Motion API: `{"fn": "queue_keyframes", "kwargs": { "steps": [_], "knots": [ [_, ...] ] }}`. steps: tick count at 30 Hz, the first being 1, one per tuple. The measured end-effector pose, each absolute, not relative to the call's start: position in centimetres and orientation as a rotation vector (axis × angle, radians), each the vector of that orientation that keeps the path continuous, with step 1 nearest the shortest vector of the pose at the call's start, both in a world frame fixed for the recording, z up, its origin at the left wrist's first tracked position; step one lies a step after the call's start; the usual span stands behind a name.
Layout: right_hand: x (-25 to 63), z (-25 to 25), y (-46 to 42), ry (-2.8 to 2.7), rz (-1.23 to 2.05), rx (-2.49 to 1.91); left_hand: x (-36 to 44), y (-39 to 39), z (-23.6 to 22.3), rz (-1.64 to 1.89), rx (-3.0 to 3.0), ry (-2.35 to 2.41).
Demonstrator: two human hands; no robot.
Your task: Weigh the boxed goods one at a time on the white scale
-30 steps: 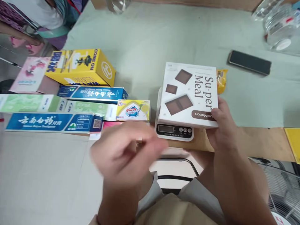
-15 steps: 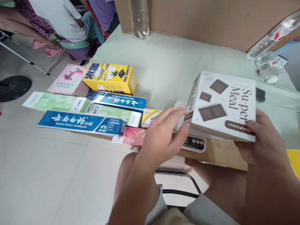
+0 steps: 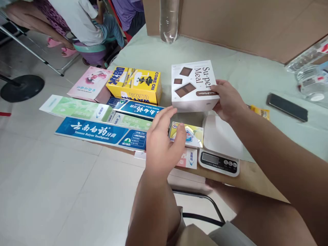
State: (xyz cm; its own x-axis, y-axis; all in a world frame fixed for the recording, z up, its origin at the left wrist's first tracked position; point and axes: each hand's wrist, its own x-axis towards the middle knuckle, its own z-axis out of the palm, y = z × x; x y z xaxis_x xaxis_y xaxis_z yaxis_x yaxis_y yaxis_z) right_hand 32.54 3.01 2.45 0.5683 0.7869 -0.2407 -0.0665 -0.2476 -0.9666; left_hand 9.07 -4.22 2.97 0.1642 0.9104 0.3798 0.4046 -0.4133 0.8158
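Observation:
My right hand (image 3: 228, 100) grips the right edge of a white "Su-per Meal" box (image 3: 191, 85), which sits low over the table beside a yellow "COME ON" box (image 3: 135, 82). My left hand (image 3: 161, 143) is spread, with its thumb resting on a small yellow soap box (image 3: 192, 135) and its fingers reaching toward the white box. Just right of the soap box stands a white kitchen scale (image 3: 220, 136) with nothing on its platform.
Several long toothpaste boxes (image 3: 99, 131) and a pink box (image 3: 88, 83) lie at the table's left edge. Farther right are a black phone (image 3: 286, 106), a yellow packet (image 3: 258, 111) and clear bottles (image 3: 311, 82). A cardboard wall (image 3: 243, 24) stands behind. Other people sit at upper left (image 3: 77, 20).
My right hand lifted the white box off the scale and carried it left and away, beside the yellow box. My left hand came forward onto the soap box.

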Motion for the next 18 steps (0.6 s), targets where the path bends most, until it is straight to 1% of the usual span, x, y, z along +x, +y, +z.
{"fn": "queue_keyframes", "kwargs": {
  "steps": [7,14,18],
  "knots": [
    [31.9,1.3,5.3,-0.627,0.942,-1.611,8.7,-3.9,2.6,1.195,1.847,1.232],
    [31.0,1.2,6.0,-0.809,0.967,-1.862,8.7,-3.9,1.9,1.151,1.850,1.219],
    [31.2,0.9,5.7,-0.894,0.955,-1.866,8.7,-4.0,1.7,1.122,1.857,1.203]
  ]
}}
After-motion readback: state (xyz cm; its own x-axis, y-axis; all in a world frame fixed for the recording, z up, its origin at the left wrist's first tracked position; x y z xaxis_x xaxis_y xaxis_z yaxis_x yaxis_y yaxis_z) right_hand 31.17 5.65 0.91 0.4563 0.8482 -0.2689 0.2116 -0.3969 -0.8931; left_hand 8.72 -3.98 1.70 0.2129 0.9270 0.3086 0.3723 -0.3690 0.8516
